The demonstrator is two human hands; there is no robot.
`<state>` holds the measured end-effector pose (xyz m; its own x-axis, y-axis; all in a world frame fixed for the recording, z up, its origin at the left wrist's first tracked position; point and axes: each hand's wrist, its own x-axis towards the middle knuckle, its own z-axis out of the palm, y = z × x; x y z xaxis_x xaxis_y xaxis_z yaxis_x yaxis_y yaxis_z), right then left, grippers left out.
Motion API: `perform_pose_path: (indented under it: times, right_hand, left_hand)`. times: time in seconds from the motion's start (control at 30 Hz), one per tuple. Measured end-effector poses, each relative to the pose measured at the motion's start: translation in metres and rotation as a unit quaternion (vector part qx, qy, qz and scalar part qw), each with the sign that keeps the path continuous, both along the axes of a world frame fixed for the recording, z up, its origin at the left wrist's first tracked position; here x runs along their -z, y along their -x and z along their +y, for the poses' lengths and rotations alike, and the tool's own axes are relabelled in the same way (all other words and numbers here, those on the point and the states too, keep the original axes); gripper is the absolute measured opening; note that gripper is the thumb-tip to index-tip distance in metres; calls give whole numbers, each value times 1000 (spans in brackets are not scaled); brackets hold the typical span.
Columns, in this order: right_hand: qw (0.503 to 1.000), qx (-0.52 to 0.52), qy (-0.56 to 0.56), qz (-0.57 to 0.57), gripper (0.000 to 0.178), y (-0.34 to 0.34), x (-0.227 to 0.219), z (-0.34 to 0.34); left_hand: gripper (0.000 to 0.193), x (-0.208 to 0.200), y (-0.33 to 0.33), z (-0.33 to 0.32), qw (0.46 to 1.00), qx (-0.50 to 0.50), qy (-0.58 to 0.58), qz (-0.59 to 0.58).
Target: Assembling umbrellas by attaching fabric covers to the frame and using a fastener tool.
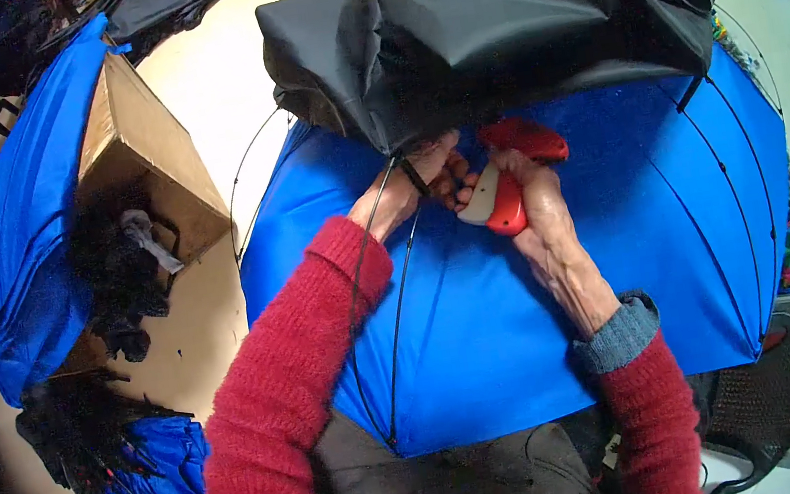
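Note:
A blue umbrella canopy (488, 335) spreads out in front of me, with thin black ribs (395, 318) along its edges. Black fabric (496, 31) is bunched over its far side. My right hand (534, 192) is closed around a red and white hand-held tool (500, 200), whose exact kind I cannot make out. My left hand (435, 169) is curled under the black fabric's near edge, close to the tool's white part. Its fingers are bent together; what they pinch is hidden. A dark strip (413, 177) crosses this hand beside a rib tip.
An open cardboard box (146, 130) with dark material stands at the left, partly under blue fabric (39, 226). Black strands (78, 433) and crumpled blue cloth (160, 482) lie at the lower left. A black mesh chair (765, 397) is at the lower right.

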<state>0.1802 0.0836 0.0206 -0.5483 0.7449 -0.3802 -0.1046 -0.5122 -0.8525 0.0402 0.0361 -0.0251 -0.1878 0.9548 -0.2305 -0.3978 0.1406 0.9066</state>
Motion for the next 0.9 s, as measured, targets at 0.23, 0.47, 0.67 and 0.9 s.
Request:
perform_pose_path:
  times: [0.23, 0.47, 0.67, 0.9]
  right_hand:
    - [988, -45, 134, 70, 22, -10, 4, 21]
    - [977, -71, 151, 129, 24, -7, 17, 20]
    - [983, -54, 121, 123, 25, -3, 16, 13]
    - [992, -53, 58, 101, 23, 4, 13, 14]
  left_hand:
    - [46, 10, 6, 7, 999, 45, 22, -14]
    - [47, 9, 4, 5, 998, 30, 19, -58]
    - [48, 11, 5, 3, 997, 12, -13, -74]
    - [44, 1, 2, 3, 998, -20, 25, -46]
